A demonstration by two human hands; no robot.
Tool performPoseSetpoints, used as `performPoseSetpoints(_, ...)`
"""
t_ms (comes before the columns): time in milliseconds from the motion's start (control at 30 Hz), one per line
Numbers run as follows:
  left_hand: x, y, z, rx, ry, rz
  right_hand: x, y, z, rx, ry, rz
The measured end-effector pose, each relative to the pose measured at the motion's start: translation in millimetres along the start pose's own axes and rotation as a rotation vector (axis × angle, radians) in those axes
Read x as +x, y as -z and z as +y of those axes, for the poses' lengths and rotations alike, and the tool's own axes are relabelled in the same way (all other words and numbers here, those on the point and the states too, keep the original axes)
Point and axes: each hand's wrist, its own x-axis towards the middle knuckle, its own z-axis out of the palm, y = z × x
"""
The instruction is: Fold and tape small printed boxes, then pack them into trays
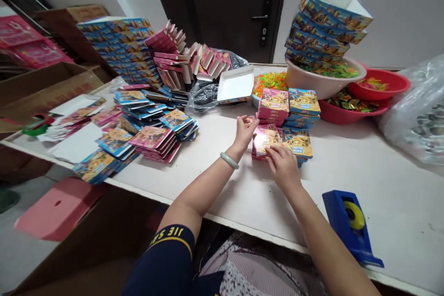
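Observation:
My left hand (pixel 245 135), with a pale green bangle on its wrist, is closed around a small pink printed box (pixel 247 120), largely covered by the fingers. It is beside a stack of pink boxes (pixel 274 101). My right hand (pixel 283 164) has its fingers bent and together at the front edge of a nearer pink box (pixel 266 135), on top of a low stack. Blue boxes (pixel 297 142) stand against that stack on the right. Behind them is another blue stack (pixel 304 101), touching the rear pink one.
Piles of pink boxes (pixel 152 138) and blue boxes (pixel 116 141) cover the table's left. A white-lined tray (pixel 236 84) lies behind. Bowls, including a red bowl (pixel 343 113), stand back right, with stacked blue trays (pixel 319 32). A blue tape dispenser (pixel 350 226) is near the front edge.

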Motion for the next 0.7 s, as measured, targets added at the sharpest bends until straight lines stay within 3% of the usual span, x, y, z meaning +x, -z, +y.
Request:
performPoseSetpoints(100, -3.9, 3.4, -9.5, -0.13, -0.017, 0.013, -2.8, -3.3, 7.0, -0.091, 0.045, 0.017)
performPoseSetpoints(233, -3.1, -6.0, -17.7, -0.278, -0.012, -0.039, 1.2, -8.1, 11.3, -0.13, 0.077, -0.006)
performPoseSetpoints(300, -2.6, -7.6, -20.4, -0.312, 0.002, 0.012, 4.8, -10.4, 12.3, -0.129, 0.061, 0.006)
performPoseSetpoints(367, -2.2, 4.0, -20.5, -0.248, -0.046, 0.099, 7.4, -11.0, 13.7, -0.093, 0.074, 0.017)
performPoseSetpoints(467, 1.9, 55.3, -10.4, 0.077, -0.308, 0.147, 7.9, -9.3, 17.9, 0.013, 0.152, 0.009)
performPoseSetpoints(567, 11.7, 133.4, 13.8, 0.537, -0.531, 0.233, 5.1, -6.5, 20.3, 0.049, 0.184, 0.033)
performPoseSetpoints(633, 19.9, 182.5, 31.4, 0.845, -0.459, 0.335, 2.1, -3.9, 16.5, 0.042, 0.175, 0.06)
performPoseSetpoints(700, 27.7, 218.6, 45.1, 1.125, -0.272, 0.346, -2.2, -2.0, 7.6, 0.066, 0.164, 0.091)
